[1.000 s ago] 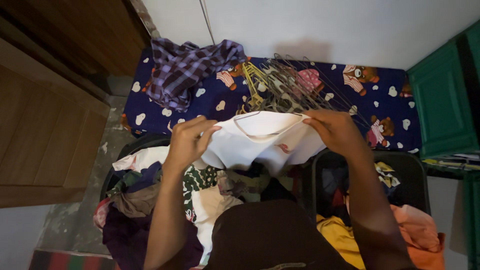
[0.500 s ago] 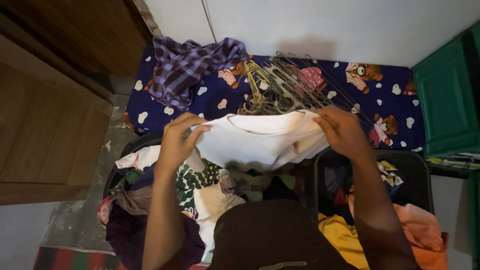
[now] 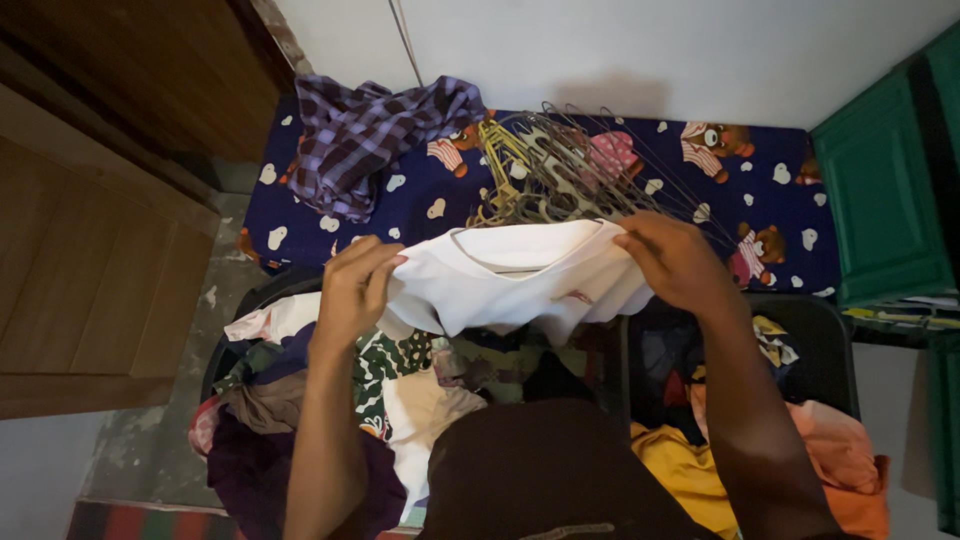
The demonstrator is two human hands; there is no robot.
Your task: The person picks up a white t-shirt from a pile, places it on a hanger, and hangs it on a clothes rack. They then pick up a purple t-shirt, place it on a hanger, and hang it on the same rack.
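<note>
In the head view, your left hand (image 3: 355, 290) is closed on the left edge of a white shirt (image 3: 520, 275), fingers curled over the cloth with the thumb underneath. Your right hand (image 3: 675, 262) pinches the shirt's right shoulder, fingers folded tight on the fabric. The shirt hangs stretched between both hands, neckline uppermost, above the heap of clothes and just in front of the mattress. A thin wire hanger (image 3: 500, 240) appears to sit inside the neckline; the light is poor there, so only its curve along the collar is certain. Below the shirt, a dark basket (image 3: 250, 310) on your left is filled with mixed clothes (image 3: 390, 380), among them a green-and-white patterned piece and a white one. A second dark basket (image 3: 830, 340) on your right holds a yellow garment (image 3: 675, 470) and an orange garment (image 3: 840, 460). Beyond the shirt lies a dark blue mattress (image 3: 780, 210) printed with bears and pale shapes. On it rests a tangled pile of hangers (image 3: 550, 165), well behind your hands, and a crumpled purple checked shirt (image 3: 370, 135) at its left end. A wooden cabinet (image 3: 90, 250) stands at left, a green cupboard (image 3: 880, 200) at right.
</note>
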